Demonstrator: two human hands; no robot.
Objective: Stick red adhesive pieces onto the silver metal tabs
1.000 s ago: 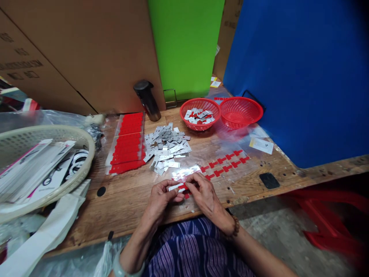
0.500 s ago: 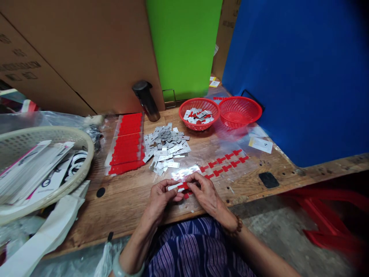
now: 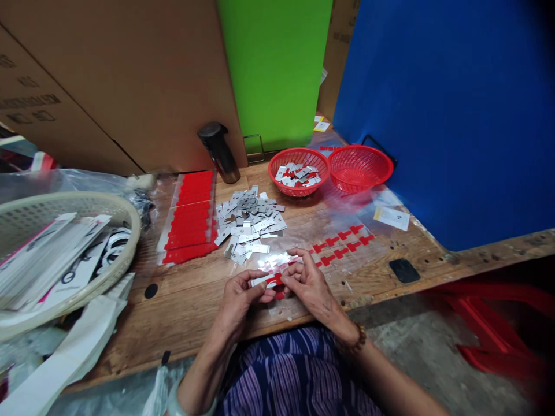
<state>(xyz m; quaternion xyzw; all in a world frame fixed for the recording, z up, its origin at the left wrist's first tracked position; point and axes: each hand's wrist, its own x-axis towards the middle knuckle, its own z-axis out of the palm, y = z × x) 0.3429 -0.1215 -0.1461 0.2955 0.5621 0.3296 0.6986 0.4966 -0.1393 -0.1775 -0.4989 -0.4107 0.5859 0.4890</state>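
Near the table's front edge, my left hand (image 3: 239, 296) pinches a small flat metal plate (image 3: 261, 281) by its left end. A red sticker (image 3: 274, 280) lies on the plate's right part. My right hand (image 3: 311, 287) grips the sticker's right side between thumb and a bent finger, its index finger raised and curved above. Under and beyond my hands is a clear backing sheet (image 3: 376, 249) with two rows of red stickers (image 3: 340, 252). Loose metal plates (image 3: 251, 216) form a heap just behind my left hand.
Stacked sheets of red stickers (image 3: 191, 214) lie left of the heap. Behind are a dark bottle (image 3: 219, 153), a red basket (image 3: 299, 151) holding plates with red pieces, and another red basket (image 3: 362, 167). A large cream basket (image 3: 134, 222) stands left; a blue panel (image 3: 451, 127) borders the right.
My right index finger has lifted away from the plate, and the other fingers have curled in at the sticker's right side. My left hand holds the plate in nearly the same place.
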